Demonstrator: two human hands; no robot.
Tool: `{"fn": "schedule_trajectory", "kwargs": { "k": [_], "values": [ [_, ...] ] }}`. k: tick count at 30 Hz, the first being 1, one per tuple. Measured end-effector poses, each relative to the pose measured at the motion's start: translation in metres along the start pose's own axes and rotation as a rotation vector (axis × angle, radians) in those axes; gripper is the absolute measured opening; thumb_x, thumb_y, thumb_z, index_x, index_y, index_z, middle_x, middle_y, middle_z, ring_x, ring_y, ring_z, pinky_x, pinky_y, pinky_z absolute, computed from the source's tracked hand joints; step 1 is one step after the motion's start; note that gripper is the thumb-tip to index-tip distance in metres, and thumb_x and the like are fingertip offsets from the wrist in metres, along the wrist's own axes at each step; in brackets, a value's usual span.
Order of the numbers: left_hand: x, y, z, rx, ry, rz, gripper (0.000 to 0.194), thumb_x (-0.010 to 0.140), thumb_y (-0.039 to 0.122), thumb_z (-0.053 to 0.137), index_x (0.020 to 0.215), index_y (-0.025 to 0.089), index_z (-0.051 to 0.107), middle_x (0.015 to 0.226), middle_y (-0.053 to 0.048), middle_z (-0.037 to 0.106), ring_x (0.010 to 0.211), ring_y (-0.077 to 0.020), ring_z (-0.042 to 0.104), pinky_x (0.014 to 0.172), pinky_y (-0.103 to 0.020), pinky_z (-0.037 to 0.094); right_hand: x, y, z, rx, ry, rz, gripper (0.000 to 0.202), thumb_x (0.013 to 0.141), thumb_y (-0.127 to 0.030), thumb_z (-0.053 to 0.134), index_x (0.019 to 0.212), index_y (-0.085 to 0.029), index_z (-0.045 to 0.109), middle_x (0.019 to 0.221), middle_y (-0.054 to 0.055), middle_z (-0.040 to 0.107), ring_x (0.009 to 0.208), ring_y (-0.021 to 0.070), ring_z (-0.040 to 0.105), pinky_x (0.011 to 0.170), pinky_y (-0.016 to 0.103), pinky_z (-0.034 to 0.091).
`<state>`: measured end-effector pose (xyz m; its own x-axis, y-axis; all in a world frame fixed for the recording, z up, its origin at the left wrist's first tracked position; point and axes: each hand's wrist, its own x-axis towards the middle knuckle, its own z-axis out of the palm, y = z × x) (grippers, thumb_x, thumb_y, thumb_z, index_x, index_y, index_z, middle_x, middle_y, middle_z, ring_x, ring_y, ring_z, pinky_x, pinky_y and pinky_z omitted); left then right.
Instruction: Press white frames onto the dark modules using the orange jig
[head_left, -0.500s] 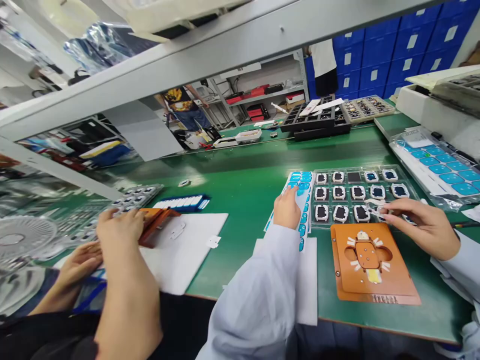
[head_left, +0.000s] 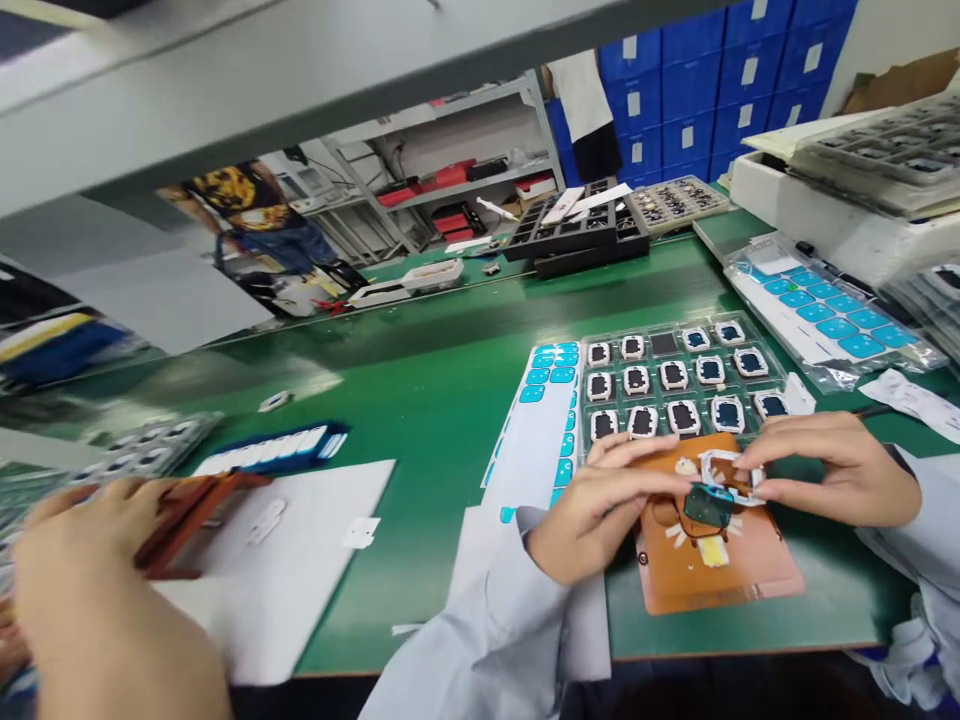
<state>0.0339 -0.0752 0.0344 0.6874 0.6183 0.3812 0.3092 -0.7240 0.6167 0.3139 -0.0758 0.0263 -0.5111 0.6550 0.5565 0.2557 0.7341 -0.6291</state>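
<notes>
Over the orange fixture plate [head_left: 660, 570], my right hand [head_left: 840, 465] pinches a white frame [head_left: 709, 462] shaped like a watch case, held tilted. From the other side, my left hand [head_left: 589, 515] reaches in, its fingertips closed on a dark, blue-edged sticker [head_left: 705, 508]. The sticker is right at the frame; whether they touch I cannot tell. The plate's recess is partly hidden beneath them. Behind the hands lies a clear tray [head_left: 615, 345] of similar white frames with dark centres. A sheet of blue stickers [head_left: 536, 400] lies left of the tray.
At the left, a co-worker's hand [head_left: 112, 520] holds a brown fixture [head_left: 195, 525] over a white foam mat [head_left: 300, 570]. A bagged blue sticker sheet [head_left: 832, 310] lies at the right. Black trays [head_left: 577, 235] stand at the back, and a grey shelf beam [head_left: 300, 90] crosses above.
My left hand has left the sticker sheet and moved right to the frame, with a sticker in its fingers. My right hand has brought the frame left over the plate. The view has shifted right.
</notes>
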Motion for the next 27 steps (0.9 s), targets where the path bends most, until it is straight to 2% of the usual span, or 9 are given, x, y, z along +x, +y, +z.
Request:
{"fn": "schedule_trajectory", "kwargs": {
  "k": [2,5,8,11,17,19,21,24,27],
  "values": [
    [0.000,-0.001,0.003,0.092,-0.062,0.087,0.043,0.097,0.012,0.033,0.119,0.030,0.066,0.118,0.000,0.073,0.134,-0.0171,0.051,0.118,-0.047,0.031,0.002,0.000,-0.002,-0.004,-0.034,-0.047,0.010,0.092,-0.029,0.067,0.097,-0.021,0.071,0.070,0.002,0.071,0.061,0.0148,0.064,0.062,0.029,0.051],
    [-0.001,-0.006,0.005,0.185,-0.050,0.166,0.046,0.094,0.009,0.034,0.123,0.030,0.063,0.113,0.000,0.075,0.137,-0.0182,0.047,0.121,-0.051,0.021,0.005,0.002,-0.005,-0.038,-0.104,-0.074,0.013,0.093,-0.031,0.066,0.087,-0.020,0.068,0.056,-0.002,0.061,0.053,0.0121,0.055,0.059,0.028,0.046],
    [-0.001,-0.011,0.007,0.299,-0.005,0.200,0.047,0.090,0.006,0.038,0.121,0.030,0.064,0.111,0.000,0.075,0.135,-0.0186,0.049,0.119,-0.051,0.023,0.005,0.006,-0.005,-0.073,-0.173,-0.059,0.024,0.096,-0.037,0.062,0.081,-0.019,0.066,0.049,-0.006,0.048,0.049,0.0100,0.047,0.058,0.026,0.042],
    [-0.001,-0.013,0.009,0.428,0.060,0.216,0.041,0.089,0.007,0.042,0.114,0.028,0.067,0.118,0.000,0.073,0.132,-0.0203,0.050,0.116,-0.050,0.024,0.002,0.009,-0.004,-0.092,-0.152,-0.032,0.030,0.097,-0.045,0.059,0.084,-0.019,0.067,0.049,-0.008,0.041,0.048,0.0092,0.043,0.058,0.026,0.039],
    [0.000,-0.016,0.012,0.537,0.122,0.271,0.032,0.093,0.011,0.042,0.103,0.025,0.069,0.120,0.000,0.072,0.121,-0.0221,0.053,0.111,-0.050,0.029,0.000,0.013,-0.005,-0.087,-0.042,0.003,0.022,0.093,-0.042,0.065,0.090,-0.020,0.066,0.067,-0.002,0.054,0.058,0.0103,0.047,0.055,0.023,0.039],
    [0.000,-0.015,0.012,0.544,0.116,0.284,0.032,0.094,0.012,0.042,0.104,0.026,0.069,0.119,0.001,0.072,0.119,-0.0218,0.054,0.111,-0.050,0.030,0.000,0.014,-0.006,-0.064,-0.041,-0.013,0.020,0.092,-0.040,0.067,0.093,-0.020,0.067,0.078,0.001,0.059,0.067,0.0124,0.054,0.062,0.024,0.045],
    [0.000,-0.014,0.011,0.526,0.101,0.315,0.031,0.095,0.012,0.042,0.105,0.025,0.068,0.119,0.002,0.073,0.118,-0.0211,0.055,0.110,-0.048,0.033,0.000,0.016,-0.007,-0.052,-0.042,-0.019,0.023,0.090,-0.043,0.068,0.098,-0.021,0.068,0.094,0.006,0.062,0.084,0.0163,0.060,0.076,0.028,0.049],
    [0.001,-0.012,0.009,0.447,0.076,0.386,0.028,0.096,0.014,0.043,0.109,0.022,0.066,0.117,-0.001,0.073,0.119,-0.0198,0.056,0.107,-0.043,0.038,-0.002,0.019,-0.010,-0.047,-0.077,0.014,0.032,0.087,-0.052,0.067,0.102,-0.023,0.068,0.117,0.010,0.062,0.106,0.0218,0.060,0.092,0.036,0.047],
    [0.001,-0.013,0.008,0.410,0.087,0.435,0.023,0.094,0.014,0.048,0.108,0.019,0.065,0.115,-0.004,0.074,0.119,-0.0205,0.055,0.105,-0.042,0.039,-0.001,0.022,-0.015,-0.050,-0.143,0.012,0.034,0.086,-0.054,0.068,0.103,-0.024,0.068,0.122,0.010,0.064,0.110,0.0236,0.060,0.095,0.039,0.046]
  ]
}}
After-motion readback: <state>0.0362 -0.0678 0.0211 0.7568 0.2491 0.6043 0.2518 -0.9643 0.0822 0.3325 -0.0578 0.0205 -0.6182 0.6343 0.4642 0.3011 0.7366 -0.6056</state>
